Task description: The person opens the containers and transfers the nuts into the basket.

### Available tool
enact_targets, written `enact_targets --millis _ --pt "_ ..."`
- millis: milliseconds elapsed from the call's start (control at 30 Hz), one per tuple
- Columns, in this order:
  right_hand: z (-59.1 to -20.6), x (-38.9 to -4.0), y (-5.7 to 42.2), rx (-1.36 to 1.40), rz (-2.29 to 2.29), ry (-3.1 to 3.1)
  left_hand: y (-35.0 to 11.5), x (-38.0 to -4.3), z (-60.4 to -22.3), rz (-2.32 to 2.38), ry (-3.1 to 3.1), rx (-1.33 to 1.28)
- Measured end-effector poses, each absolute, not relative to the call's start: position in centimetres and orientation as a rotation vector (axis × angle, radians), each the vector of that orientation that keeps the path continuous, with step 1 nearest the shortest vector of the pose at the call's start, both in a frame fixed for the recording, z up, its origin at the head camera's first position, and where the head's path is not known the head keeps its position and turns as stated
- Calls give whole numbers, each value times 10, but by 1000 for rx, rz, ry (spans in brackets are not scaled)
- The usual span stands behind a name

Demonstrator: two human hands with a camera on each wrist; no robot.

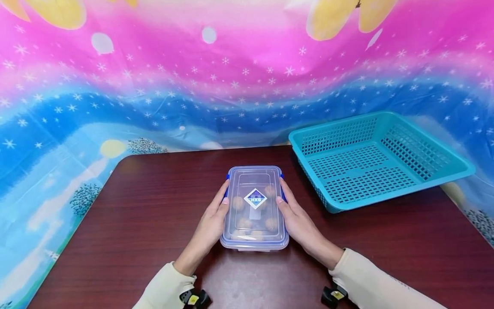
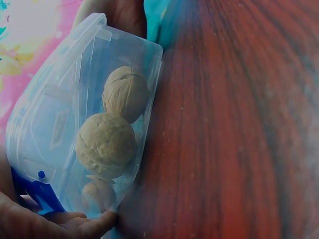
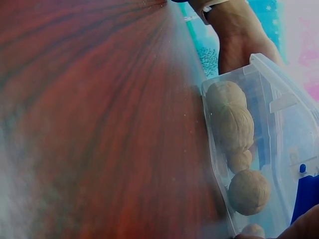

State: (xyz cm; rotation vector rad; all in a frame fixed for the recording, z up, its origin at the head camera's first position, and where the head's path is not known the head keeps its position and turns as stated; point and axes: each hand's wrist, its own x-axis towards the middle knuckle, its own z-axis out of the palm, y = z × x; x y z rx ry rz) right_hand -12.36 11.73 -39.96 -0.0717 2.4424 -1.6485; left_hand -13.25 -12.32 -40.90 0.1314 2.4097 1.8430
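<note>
A clear plastic food container with its lid on stands near the middle of the table. A diamond-shaped sticker is on the lid, and blue latches run along its long sides. Several walnuts show through the walls in both wrist views. My left hand holds the left side, thumb by the lid's edge. On the opposite side my right hand grips the container the same way, its thumb touching the lid's rim. Most of the fingers are hidden behind the sides in the head view.
A turquoise perforated basket sits at the table's back right, a short way from the right hand. The dark red-brown wooden table ends at the back against a colourful printed cloth.
</note>
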Motion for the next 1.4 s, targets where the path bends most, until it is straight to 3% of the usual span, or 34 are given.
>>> enact_targets --millis 1400 --pt "-401 -126 116 -57 -1616 2460 -126 -135 -406 1833 2391 186"
